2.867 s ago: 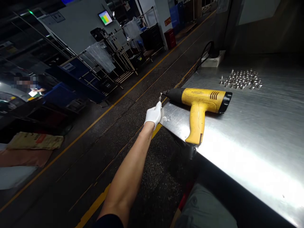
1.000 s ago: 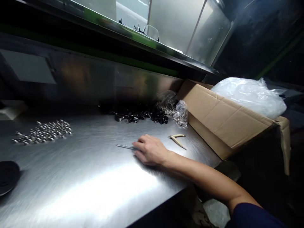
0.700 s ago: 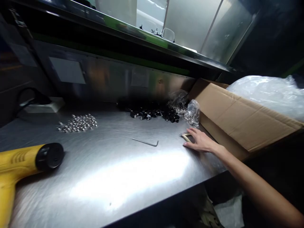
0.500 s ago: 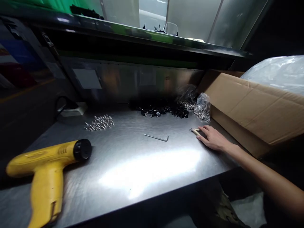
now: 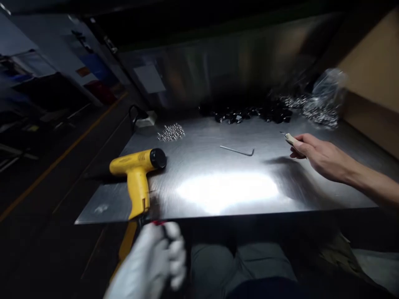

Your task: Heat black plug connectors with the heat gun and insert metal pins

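Observation:
My right hand [image 5: 322, 155] is closed around small cream-handled pliers [image 5: 290, 140], held above the right part of the metal table with the tip pointing left. My left hand [image 5: 165, 257], in a white glove, is at the lower left, in front of the table edge. Its fingers are curled and blurred, and a bit of red shows at the top of them; what they hold is unclear. A yellow heat gun [image 5: 137, 168] lies on the table just beyond it. Between the hands, a hex key [image 5: 237, 150] lies on the metal surface.
Several small metal fittings [image 5: 171, 132] form a patch at the back left. Black parts [image 5: 249, 114] lie along the rear, beside a clear plastic bag [image 5: 327, 97] of metal pieces. A cardboard box [image 5: 374, 70] stands at the right. The table's front edge [image 5: 249, 214] runs above my lap.
The right hand has lifted the pliers off the table. My gloved left hand has come into view at the lower left. The view has tilted down and swung left.

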Tool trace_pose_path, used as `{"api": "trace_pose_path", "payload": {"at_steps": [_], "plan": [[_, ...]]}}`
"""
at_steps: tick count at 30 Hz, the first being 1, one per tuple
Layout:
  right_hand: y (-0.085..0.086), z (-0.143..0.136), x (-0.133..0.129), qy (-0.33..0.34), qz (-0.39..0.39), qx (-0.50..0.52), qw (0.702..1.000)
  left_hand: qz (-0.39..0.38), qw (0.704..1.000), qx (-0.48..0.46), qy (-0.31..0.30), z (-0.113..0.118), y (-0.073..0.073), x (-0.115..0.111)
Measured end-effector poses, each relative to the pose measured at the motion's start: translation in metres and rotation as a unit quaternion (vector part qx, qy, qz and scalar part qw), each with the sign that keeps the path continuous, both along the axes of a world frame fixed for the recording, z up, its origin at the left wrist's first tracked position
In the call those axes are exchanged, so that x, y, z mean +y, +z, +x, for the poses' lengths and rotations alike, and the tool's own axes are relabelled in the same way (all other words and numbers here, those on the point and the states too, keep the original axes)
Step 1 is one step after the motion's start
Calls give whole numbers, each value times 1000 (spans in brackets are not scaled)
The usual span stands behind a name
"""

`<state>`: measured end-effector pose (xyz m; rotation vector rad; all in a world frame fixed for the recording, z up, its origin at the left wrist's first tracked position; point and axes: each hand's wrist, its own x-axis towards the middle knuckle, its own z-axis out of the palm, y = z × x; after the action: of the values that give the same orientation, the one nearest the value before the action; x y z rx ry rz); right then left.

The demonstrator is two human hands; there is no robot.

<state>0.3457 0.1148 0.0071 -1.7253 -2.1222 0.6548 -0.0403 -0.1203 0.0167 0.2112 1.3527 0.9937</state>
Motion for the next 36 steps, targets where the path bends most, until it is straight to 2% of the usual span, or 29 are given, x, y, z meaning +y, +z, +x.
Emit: {"api": "trace_pose_path", "payload": {"at_steps": [2,4,7,11,20,25,29,33,36], "plan": [[8,-18,-10,60,-65,36,995,-10,995,-97,-15,36,-14,10],[16,-35,-23,128,-142,56,980,-28,987,-153,-34,69,-26,22],[25,-58,-40,209,-219,51,952,-41,983,-171,-54,95,-37,33],[27,-86,-47,255,-249,-11,934,-48,983,-158,-76,94,-39,34],[34,-135,-32,296,-245,-96,918,-71,968,-230,-67,87,-41,37],[37,-145,-34,260,-286,-165,907,-73,967,-238,-57,88,-42,33],[46,-155,-36,283,-292,-197,892,-85,965,-243,-53,88,-42,31],[59,-171,-38,218,-332,-260,880,-90,964,-244,-60,86,-42,34],[65,-176,-39,203,-337,-275,878,-100,964,-238,-60,86,-40,36]]}}
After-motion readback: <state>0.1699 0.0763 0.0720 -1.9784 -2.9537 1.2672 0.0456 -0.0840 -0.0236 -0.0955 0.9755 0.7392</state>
